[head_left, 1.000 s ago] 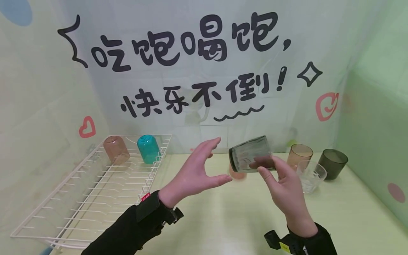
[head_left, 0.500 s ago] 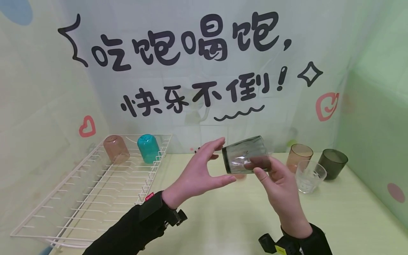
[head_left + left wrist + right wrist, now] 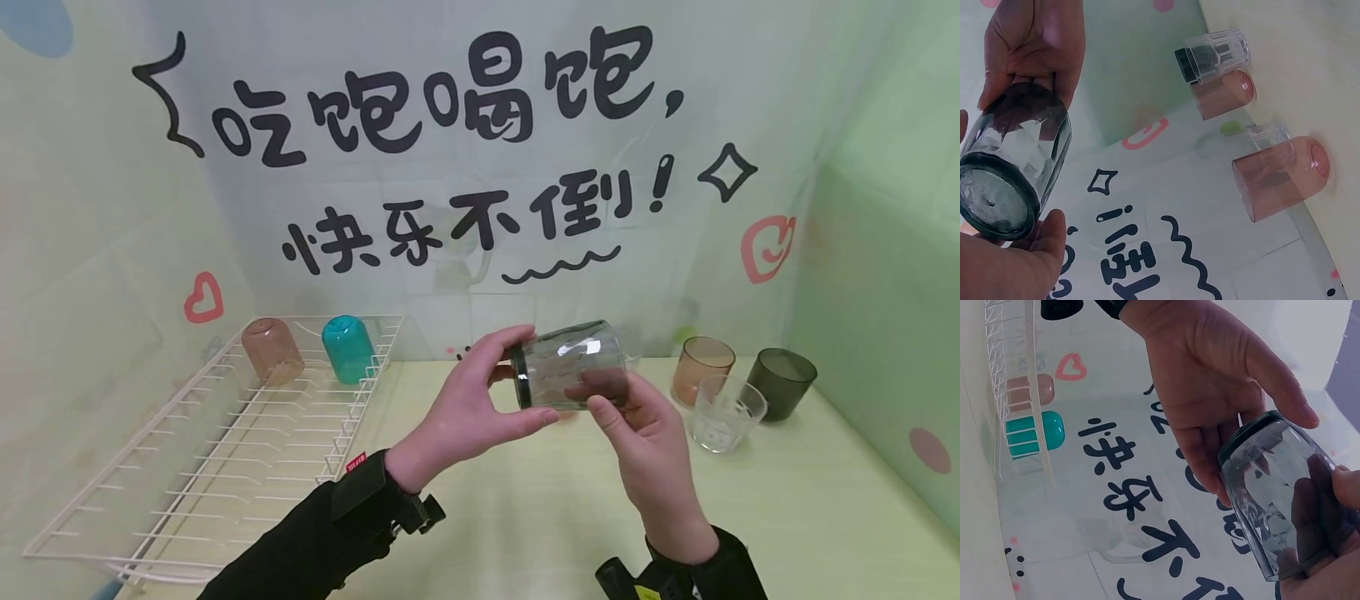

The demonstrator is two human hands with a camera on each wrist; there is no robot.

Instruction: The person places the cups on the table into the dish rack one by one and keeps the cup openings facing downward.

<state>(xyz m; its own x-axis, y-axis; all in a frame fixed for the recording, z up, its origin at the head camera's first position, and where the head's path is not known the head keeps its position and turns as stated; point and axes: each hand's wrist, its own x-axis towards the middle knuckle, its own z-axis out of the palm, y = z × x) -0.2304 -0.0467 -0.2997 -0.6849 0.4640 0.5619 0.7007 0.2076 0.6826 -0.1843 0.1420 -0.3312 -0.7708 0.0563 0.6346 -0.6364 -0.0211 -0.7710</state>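
Observation:
A smoky grey drinking glass (image 3: 572,367) is held on its side above the table, its thick base towards the left. My right hand (image 3: 651,450) grips it near the mouth, thumb in front and fingers showing dark through the wall. My left hand (image 3: 468,400) is spread around the base, fingertips at its upper edge and thumb below. The left wrist view shows the round base (image 3: 994,194) between the two hands. In the right wrist view the left hand's fingers (image 3: 1200,459) lie close beside the base, the thumb stretched along the other side.
A white wire dish rack (image 3: 247,454) stands at left, holding an upside-down pink glass (image 3: 272,352) and a teal one (image 3: 348,350). At right on the table stand an amber glass (image 3: 701,367), a clear glass (image 3: 726,421) and a dark grey glass (image 3: 782,385). A pink glass (image 3: 1282,178) stands behind the hands.
My right hand has brought the grey glass leftwards, so its base now sits between my left thumb and fingers. The left hand has shifted slightly right.

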